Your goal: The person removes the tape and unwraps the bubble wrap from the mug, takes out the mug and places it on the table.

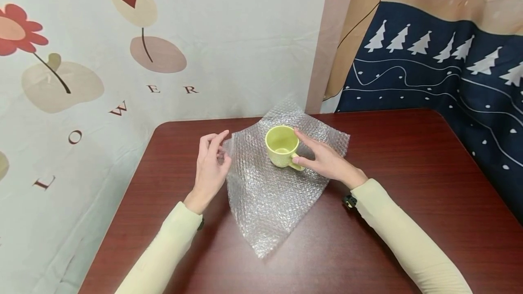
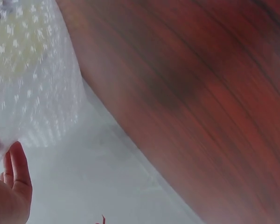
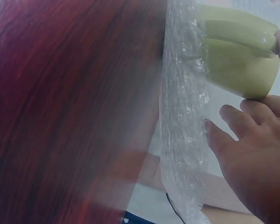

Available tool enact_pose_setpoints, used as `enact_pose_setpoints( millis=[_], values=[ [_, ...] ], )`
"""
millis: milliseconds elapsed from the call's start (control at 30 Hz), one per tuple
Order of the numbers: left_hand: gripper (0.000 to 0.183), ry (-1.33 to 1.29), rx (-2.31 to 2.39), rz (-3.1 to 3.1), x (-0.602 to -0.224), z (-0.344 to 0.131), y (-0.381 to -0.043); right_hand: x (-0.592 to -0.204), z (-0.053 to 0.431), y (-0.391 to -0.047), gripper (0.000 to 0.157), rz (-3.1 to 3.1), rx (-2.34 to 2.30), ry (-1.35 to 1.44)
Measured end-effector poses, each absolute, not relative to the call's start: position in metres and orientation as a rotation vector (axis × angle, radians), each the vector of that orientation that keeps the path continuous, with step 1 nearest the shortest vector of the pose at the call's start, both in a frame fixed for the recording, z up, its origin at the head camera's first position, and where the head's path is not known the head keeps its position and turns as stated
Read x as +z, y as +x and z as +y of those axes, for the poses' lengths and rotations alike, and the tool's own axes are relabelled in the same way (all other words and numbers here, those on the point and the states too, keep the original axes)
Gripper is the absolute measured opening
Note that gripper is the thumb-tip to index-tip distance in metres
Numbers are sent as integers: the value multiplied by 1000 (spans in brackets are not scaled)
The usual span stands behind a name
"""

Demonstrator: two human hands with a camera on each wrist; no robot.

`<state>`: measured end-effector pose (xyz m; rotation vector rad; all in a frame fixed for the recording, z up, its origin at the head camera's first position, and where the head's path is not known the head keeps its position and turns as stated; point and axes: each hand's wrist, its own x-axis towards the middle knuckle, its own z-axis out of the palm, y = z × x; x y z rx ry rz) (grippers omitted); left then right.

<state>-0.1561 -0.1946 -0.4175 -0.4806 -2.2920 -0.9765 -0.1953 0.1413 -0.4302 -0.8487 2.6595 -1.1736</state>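
A yellow-green mug (image 1: 282, 146) stands upright on a sheet of bubble wrap (image 1: 265, 203), its handle pointing toward the right front. My right hand (image 1: 327, 160) holds the mug, with the thumb on the handle and the fingers at the rim. The right wrist view shows the mug's side and handle (image 3: 242, 35) beside the fingers of that hand (image 3: 256, 144). At the left, my left hand (image 1: 210, 164) pinches the corner of the bubble wrap, which is raised a little. In the left wrist view, its fingertips meet the edge of the wrap (image 2: 42, 93).
The dark red wooden table (image 1: 392, 149) lies under everything. Behind it hang a pale cloth with flowers and letters (image 1: 245, 35) and a navy cloth with white trees (image 1: 429, 67). One tip of the wrap reaches the table's back edge.
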Motion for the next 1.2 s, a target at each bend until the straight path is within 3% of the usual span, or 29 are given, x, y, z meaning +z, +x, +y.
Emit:
enact_pose_setpoints(
  millis=[233,533,867,1200],
  values=[
    [42,-476,-858,-2402,-421,-209,-154,-431,141,-196,84,2671,-1166,-850],
    [28,-422,-772,-2484,-426,-224,-155,-432,141,-196,84,2674,-1159,-854],
    [33,-366,-693,-2635,-432,-237,-156,-431,141,-196,85,2665,-1147,-843],
    [51,-443,-485,-2765,-437,-245,-159,-430,141,-195,86,2662,-1139,-823]
  ],
)
